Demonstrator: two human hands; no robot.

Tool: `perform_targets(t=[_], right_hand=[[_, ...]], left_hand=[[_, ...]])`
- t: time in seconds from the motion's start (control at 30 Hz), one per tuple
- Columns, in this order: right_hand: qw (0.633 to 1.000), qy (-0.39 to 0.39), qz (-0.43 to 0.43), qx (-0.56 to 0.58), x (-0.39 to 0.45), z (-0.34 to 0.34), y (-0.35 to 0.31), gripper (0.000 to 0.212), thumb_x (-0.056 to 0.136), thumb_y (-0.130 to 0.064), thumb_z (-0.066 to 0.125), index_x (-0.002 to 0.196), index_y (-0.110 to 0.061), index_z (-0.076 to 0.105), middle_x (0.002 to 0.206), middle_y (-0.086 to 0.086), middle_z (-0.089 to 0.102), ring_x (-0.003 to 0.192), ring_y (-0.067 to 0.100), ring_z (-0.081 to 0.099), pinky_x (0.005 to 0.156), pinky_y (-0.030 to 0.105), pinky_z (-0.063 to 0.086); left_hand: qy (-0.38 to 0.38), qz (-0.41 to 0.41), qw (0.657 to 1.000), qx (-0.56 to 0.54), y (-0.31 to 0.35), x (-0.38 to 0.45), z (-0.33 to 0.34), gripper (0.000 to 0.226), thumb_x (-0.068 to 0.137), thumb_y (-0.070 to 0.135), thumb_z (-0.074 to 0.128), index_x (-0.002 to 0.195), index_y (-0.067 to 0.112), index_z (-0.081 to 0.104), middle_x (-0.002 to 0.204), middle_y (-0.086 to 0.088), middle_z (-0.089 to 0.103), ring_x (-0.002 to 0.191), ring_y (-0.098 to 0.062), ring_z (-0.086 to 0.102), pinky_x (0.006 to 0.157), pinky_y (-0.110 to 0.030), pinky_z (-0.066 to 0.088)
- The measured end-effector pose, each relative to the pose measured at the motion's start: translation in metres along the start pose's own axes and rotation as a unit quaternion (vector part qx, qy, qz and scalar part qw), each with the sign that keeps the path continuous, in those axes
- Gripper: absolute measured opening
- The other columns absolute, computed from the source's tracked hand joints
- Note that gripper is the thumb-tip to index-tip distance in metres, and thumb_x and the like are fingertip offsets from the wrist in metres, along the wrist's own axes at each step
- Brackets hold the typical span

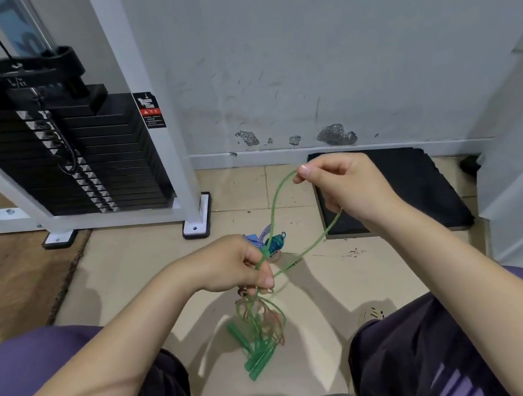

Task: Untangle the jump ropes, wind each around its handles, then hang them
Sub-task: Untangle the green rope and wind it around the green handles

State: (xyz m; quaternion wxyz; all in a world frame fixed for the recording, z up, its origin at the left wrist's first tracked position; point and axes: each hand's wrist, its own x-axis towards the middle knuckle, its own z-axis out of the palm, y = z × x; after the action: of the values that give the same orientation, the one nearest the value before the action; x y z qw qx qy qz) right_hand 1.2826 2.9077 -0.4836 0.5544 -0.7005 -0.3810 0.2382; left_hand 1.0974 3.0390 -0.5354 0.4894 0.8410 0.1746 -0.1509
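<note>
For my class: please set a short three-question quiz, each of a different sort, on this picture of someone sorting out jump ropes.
1. True or false: the right hand pinches the green rope and lifts a loop of it.
2. What hangs below the left hand? A) a tangled bundle of rope with the green handles dangling from it; B) a towel; C) nothing.
3. Fill in: behind the hands, on the floor beside the black mat, lies a second rope with a ____ handle.

Key: 1 true; 2 A; 3 blue.
</note>
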Motion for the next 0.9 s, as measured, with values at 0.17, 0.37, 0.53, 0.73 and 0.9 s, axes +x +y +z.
perform_targets(t=[0.17, 0.37, 0.53, 0.73, 0.9], right_hand=[[0.999, -0.034, 0.012, -0.03, -0.005, 0.002, 0.003, 0.012, 0.091, -0.026, 0.067, 0.092, -0.017, 0.076, 0.075, -0.006, 0.069, 0.071, 0.005, 0.063, 0.077, 0.026, 0.052], [0.98, -0.068, -0.002, -0.188, -0.011, 0.009, 0.004, 0.097, 0.072, -0.05, 0.079, 0.151, -0.026, 0.029, 0.153, -0.009, 0.028, 0.14, 0.002, 0.026, 0.115, 0.021, 0.022], [0.953, -0.245, -0.064, -0.163, -0.021, 0.021, 0.003, 0.062, 0.071, -0.03, 0.086, 0.126, -0.031, 0.059, 0.126, -0.014, 0.061, 0.12, -0.004, 0.051, 0.104, 0.018, 0.037], [0.953, -0.266, 0.016, -0.146, -0.021, 0.025, 0.005, 0.014, 0.089, -0.021, 0.07, 0.1, -0.016, 0.062, 0.057, -0.003, 0.045, 0.049, 0.009, 0.046, 0.05, 0.022, 0.038], [0.96, -0.148, -0.033, -0.234, -0.016, 0.02, 0.003, 0.013, 0.093, -0.023, 0.064, 0.08, -0.023, 0.062, 0.062, -0.008, 0.048, 0.055, 0.004, 0.04, 0.053, 0.02, 0.035]], left_hand=[[0.13, 0.066, 0.968, -0.206, 0.009, 0.001, -0.004, 0.01, 0.092, 0.007, 0.066, 0.087, 0.004, 0.073, 0.074, -0.003, 0.072, 0.062, -0.012, 0.062, 0.066, -0.022, 0.051], [0.148, 0.057, 0.97, -0.184, 0.011, 0.0, -0.008, 0.021, 0.099, 0.019, 0.059, 0.08, 0.015, 0.068, 0.065, -0.001, 0.063, 0.069, -0.015, 0.062, 0.079, -0.032, 0.043], [0.037, 0.06, 0.978, -0.198, 0.017, -0.006, 0.0, 0.017, 0.093, 0.017, 0.064, 0.077, 0.016, 0.068, 0.055, 0.002, 0.053, 0.041, -0.01, 0.042, 0.058, -0.032, 0.051], [0.073, 0.063, 0.973, -0.209, 0.018, -0.01, -0.009, 0.024, 0.098, 0.014, 0.059, 0.078, 0.015, 0.072, 0.065, -0.001, 0.064, 0.055, -0.015, 0.052, 0.069, -0.032, 0.045], [0.062, 0.023, 0.993, -0.094, 0.01, -0.011, -0.015, 0.01, 0.096, 0.009, 0.062, 0.098, 0.005, 0.072, 0.083, -0.002, 0.075, 0.078, -0.009, 0.064, 0.083, -0.028, 0.05]])
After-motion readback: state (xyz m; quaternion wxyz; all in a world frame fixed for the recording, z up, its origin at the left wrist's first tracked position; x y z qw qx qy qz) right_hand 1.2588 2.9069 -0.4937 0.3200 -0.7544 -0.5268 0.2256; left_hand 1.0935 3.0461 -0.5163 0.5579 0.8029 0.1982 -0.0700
